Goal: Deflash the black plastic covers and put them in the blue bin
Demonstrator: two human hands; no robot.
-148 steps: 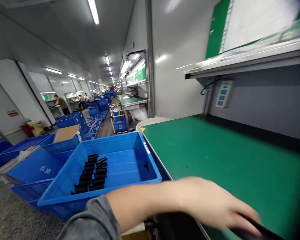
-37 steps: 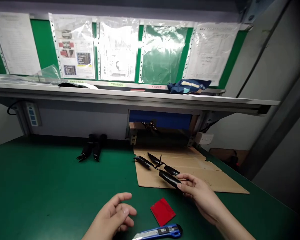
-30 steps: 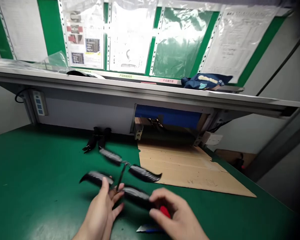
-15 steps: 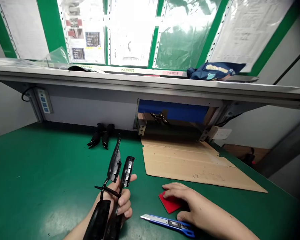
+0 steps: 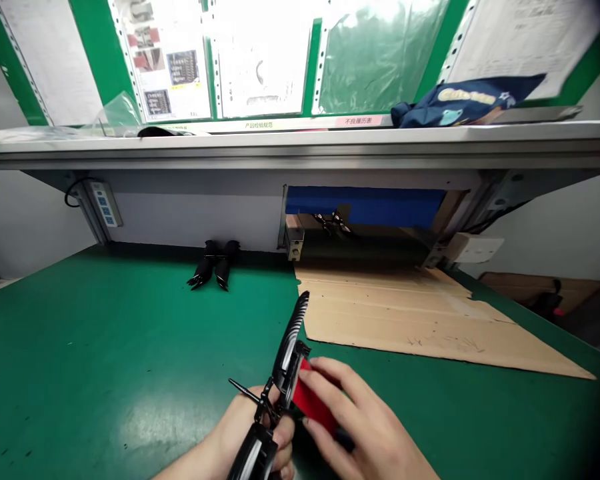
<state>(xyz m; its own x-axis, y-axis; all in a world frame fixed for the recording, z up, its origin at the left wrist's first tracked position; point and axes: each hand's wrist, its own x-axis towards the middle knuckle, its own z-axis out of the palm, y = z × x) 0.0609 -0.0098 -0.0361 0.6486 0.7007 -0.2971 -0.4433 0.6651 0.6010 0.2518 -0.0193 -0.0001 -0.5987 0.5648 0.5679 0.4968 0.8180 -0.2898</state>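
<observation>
My left hand [image 5: 280,440] is closed around a glossy black moulded plastic part [image 5: 286,353], whose long ribbed piece points up and away from me. A thin black bar crosses the part near my wrist. My right hand [image 5: 363,417] pinches a red square pad [image 5: 314,405] between thumb and fingers. The pad's edge lies against the right side of the black part, close to my left fingers. Below my right palm only a dark bluish bit shows; what it is cannot be made out.
Two similar black parts [image 5: 215,265] lie joined at the back of the green table [image 5: 105,347]. A flat cardboard sheet [image 5: 405,313] covers the right side, below an opening with a blue flap [image 5: 365,205]. A shelf [image 5: 260,152] with a dark blue bag [image 5: 470,100] runs above.
My right hand has picked up the red pad from the table and brought it left to the black part. The black part has moved right and turned. The blue utility knife is now hidden.
</observation>
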